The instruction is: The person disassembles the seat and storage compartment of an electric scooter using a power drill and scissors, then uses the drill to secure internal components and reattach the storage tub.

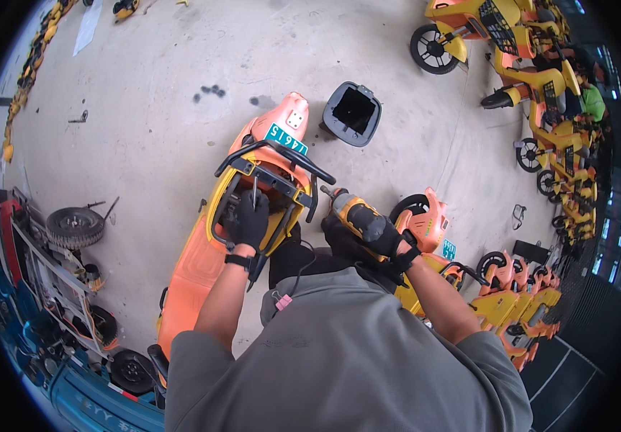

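Note:
My left hand (250,218), in a black glove, reaches over the frame at the end of an orange and yellow electric scooter (196,261). Its fingers are closed round a slim metal rod (255,189) that points away from me; the exact kind is not plain. Black bars form a rack (276,147) round the scooter's opened seat area, beside a green plate (286,139). To the right of the scooter, my gloved right hand (389,240) grips a yellow and black cordless power driver (357,214). The driver's tip points up and left, apart from the scooter.
Beyond the scooter, a dark grey open bin (353,114) stands on the concrete floor. More scooters (515,302) line the right side. At left lie a loose tyre (75,227) and a metal frame (58,277) near a blue vehicle (83,392). A person in green (592,104) is far right.

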Demonstrator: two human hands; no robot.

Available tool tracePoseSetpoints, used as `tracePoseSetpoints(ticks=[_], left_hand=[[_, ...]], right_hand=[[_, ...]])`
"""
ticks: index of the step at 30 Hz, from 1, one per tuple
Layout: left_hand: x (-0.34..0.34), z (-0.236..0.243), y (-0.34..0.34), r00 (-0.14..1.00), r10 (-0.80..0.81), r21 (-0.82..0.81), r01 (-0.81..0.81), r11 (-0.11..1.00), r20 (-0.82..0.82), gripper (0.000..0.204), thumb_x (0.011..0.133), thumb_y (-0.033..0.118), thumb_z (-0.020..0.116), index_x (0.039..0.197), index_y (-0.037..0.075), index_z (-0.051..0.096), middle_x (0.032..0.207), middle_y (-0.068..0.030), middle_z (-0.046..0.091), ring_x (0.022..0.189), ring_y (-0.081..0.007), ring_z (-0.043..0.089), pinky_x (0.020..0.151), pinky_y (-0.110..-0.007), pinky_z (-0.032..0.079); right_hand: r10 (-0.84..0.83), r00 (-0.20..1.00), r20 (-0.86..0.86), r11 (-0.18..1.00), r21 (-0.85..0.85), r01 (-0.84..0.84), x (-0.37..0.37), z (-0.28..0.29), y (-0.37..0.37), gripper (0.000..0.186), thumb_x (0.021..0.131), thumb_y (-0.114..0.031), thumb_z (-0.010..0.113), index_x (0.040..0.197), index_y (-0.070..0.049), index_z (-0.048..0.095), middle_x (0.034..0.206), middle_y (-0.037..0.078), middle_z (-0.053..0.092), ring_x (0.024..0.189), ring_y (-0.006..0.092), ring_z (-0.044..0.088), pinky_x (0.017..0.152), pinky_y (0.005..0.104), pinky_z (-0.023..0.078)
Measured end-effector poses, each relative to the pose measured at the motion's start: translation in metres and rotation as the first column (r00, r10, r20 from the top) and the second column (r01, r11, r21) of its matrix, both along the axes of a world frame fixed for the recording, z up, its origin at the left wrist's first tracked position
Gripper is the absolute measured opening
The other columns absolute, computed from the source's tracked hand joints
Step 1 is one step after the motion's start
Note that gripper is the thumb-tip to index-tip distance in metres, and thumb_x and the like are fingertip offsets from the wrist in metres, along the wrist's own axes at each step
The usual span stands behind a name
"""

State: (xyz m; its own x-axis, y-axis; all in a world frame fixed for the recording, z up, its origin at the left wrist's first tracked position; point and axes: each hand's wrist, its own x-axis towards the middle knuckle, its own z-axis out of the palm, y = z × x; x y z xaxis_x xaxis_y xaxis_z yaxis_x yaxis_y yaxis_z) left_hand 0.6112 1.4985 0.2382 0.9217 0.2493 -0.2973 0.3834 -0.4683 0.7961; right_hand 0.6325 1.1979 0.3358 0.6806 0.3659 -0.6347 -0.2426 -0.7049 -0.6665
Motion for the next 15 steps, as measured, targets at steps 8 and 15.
tracePoseSetpoints(ticks=[8, 15], left_hand=[[0.072, 0.102, -0.131, 0.967, -0.084, -0.313, 0.158, 0.937, 0.239, 0.016, 0.078, 0.012, 0.059, 0.089, 0.002, 0.054, 0.076, -0.0079, 0.059, 0.065, -0.0174, 0.055, 0.062, -0.029, 0.044], [0.142, 0.049, -0.205, 0.979, -0.201, -0.431, 0.166, 0.887, -0.036, 0.023, 0.077, 0.011, 0.057, 0.097, 0.002, 0.051, 0.071, -0.0036, 0.052, 0.055, -0.0115, 0.05, 0.048, -0.025, 0.045]], right_hand=[[0.239, 0.891, 0.385, 0.97, -0.125, -0.207, -0.004, -0.029, -0.09, 0.028, 0.072, -0.026, 0.058, 0.093, -0.008, 0.058, 0.089, 0.016, 0.059, 0.087, 0.0315, 0.056, 0.075, 0.0366, 0.045], [0.019, 0.961, 0.274, 0.995, -0.102, 0.01, 0.005, -0.016, -0.154, 0.026, 0.069, -0.015, 0.058, 0.092, -0.004, 0.056, 0.092, 0.017, 0.058, 0.088, 0.0321, 0.054, 0.076, 0.0372, 0.045]])
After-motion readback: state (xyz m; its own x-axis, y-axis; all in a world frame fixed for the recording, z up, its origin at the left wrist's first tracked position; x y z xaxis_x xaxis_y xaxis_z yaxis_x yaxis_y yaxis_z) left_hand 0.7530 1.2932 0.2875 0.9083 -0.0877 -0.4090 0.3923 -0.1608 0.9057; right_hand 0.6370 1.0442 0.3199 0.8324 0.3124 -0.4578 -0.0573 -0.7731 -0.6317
